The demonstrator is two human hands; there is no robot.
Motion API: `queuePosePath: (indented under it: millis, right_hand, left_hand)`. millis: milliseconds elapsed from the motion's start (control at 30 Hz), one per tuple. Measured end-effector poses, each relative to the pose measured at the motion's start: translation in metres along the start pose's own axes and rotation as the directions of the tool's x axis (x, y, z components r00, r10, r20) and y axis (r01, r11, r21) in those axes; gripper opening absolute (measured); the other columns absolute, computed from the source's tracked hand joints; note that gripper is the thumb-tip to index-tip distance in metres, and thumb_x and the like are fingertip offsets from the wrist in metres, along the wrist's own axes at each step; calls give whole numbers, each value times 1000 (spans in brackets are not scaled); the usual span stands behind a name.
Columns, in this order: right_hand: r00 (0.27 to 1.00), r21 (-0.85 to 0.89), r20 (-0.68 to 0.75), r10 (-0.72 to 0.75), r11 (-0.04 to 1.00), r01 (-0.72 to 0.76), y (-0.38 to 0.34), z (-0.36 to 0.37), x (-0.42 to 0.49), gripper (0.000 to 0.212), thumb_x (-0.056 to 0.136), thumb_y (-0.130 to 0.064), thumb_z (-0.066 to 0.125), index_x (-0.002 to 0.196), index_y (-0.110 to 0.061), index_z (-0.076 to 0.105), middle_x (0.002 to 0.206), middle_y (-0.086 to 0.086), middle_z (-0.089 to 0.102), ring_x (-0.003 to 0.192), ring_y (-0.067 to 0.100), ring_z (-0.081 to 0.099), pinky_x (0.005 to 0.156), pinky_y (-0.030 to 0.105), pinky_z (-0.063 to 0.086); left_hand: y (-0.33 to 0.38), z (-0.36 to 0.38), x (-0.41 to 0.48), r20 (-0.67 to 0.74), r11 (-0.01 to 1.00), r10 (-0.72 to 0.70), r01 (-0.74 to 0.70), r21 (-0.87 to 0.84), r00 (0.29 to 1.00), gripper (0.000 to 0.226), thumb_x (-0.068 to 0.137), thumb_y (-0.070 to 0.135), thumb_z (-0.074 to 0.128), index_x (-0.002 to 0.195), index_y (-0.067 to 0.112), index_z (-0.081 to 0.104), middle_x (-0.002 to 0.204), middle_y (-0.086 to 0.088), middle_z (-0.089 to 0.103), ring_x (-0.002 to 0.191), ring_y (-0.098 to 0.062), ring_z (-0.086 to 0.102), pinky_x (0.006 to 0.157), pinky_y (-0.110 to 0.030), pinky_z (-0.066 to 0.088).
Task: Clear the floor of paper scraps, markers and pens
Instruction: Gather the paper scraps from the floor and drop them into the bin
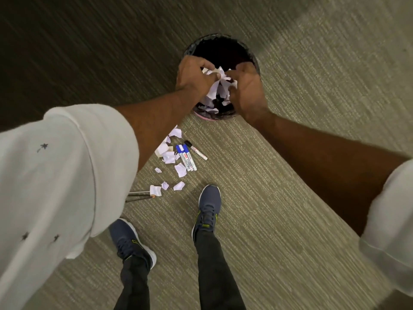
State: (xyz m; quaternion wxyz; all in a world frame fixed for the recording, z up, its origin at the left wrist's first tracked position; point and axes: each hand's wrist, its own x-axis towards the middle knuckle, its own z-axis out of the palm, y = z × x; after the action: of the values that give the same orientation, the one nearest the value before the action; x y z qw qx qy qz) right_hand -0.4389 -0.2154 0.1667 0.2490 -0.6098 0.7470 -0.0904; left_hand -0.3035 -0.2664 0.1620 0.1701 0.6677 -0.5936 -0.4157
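Your left hand (194,79) and right hand (248,90), fingers curled round a paper wad (220,82), hang over the bin (187,52) upper centre; loose scraps (168,156), markers (186,157) and pens (139,196) lie uncollected mid-frame.

Left hand (194,79), right hand (248,91) together, curled.

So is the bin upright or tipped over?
Upright: the bin shows its round open mouth from above, with the left hand and right hand holding paper scraps over it.
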Motion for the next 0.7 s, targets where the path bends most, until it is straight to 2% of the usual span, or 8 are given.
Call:
queuePosePath:
  millis: [67, 200, 300, 367, 433, 500, 533, 700]
  right_hand:
    - [1000, 18, 0, -13, 1000, 13, 4, -3, 2, 41, 93, -3, 55, 131, -15, 65, 151, 9, 41, 129, 23, 54, 106, 28, 46]
    - [1000, 17, -3, -18, 1000, 18, 16, -5, 1, 40, 96, -4, 53, 133, -14, 63, 153, 11, 39, 130, 22, 53, 104, 21, 42]
    - [999, 17, -16, -38, 999, 38, 22, -4, -5, 44, 94, 2, 52, 137, -7, 57, 152, 13, 38, 133, 25, 51, 110, 30, 44]
    - [999, 21, -33, -39, 999, 39, 25, -4, -9, 50, 90, 6, 53, 139, -6, 53, 152, 13, 37, 132, 27, 51, 111, 35, 45]
    - [999, 4, -36, -37, 999, 37, 25, -2, -17, 51, 90, 5, 54, 139, -8, 51, 152, 11, 37, 129, 28, 54, 110, 36, 48]
    - [999, -25, -22, -45, 999, 45, 24, 2, -25, 50, 92, 3, 54, 139, -11, 51, 152, 9, 38, 125, 27, 57, 107, 34, 50]
    - [999, -32, -12, -48, 998, 47, 23, 3, -28, 50, 92, 3, 54, 140, -12, 50, 152, 8, 38, 124, 26, 57, 106, 33, 50]
    - [996, -44, 82, -22, 999, 26, 3, 32, -51, 55, 94, 3, 52, 146, -14, 44, 153, 6, 35, 116, 25, 62, 97, 35, 56]
  left_hand:
    - [4, 2, 5, -16, 1000, -20, 20, -3, 1000, 36, 81, 31, 81, 112, 13, 76, 120, -2, 72, 114, -11, 65, 88, -14, 48]
    - [10, 9, 6, -3, 999, -26, 26, -35, 1000, 43, 77, 35, 83, 113, 13, 74, 119, -2, 72, 111, -10, 64, 82, -11, 45]
    - [10, 10, 5, 12, 1000, -22, 22, -17, 1000, 43, 79, 33, 82, 115, 12, 73, 123, -5, 69, 114, -17, 64, 94, -22, 51]
    - [10, 10, 3, 16, 999, -34, 35, -15, 999, 42, 80, 31, 81, 117, 12, 72, 125, -7, 67, 114, -18, 64, 93, -23, 53]
    - [6, 9, 2, 26, 998, -54, 54, -17, 998, 41, 81, 30, 81, 117, 14, 71, 128, -7, 64, 115, -18, 64, 83, -16, 55]
    - [-3, 5, -1, 28, 997, -77, 77, -8, 997, 39, 82, 29, 80, 117, 17, 71, 133, -5, 59, 110, -15, 61, 60, -2, 49]
    - [-6, 3, -3, 28, 997, -82, 82, 0, 996, 39, 82, 28, 80, 118, 17, 71, 134, -5, 57, 106, -13, 60, 56, -1, 46]
    - [-52, -13, -28, 52, 990, -135, 134, 38, 989, 45, 79, 22, 82, 120, 11, 70, 125, -15, 64, 114, -26, 64, 90, -25, 54]
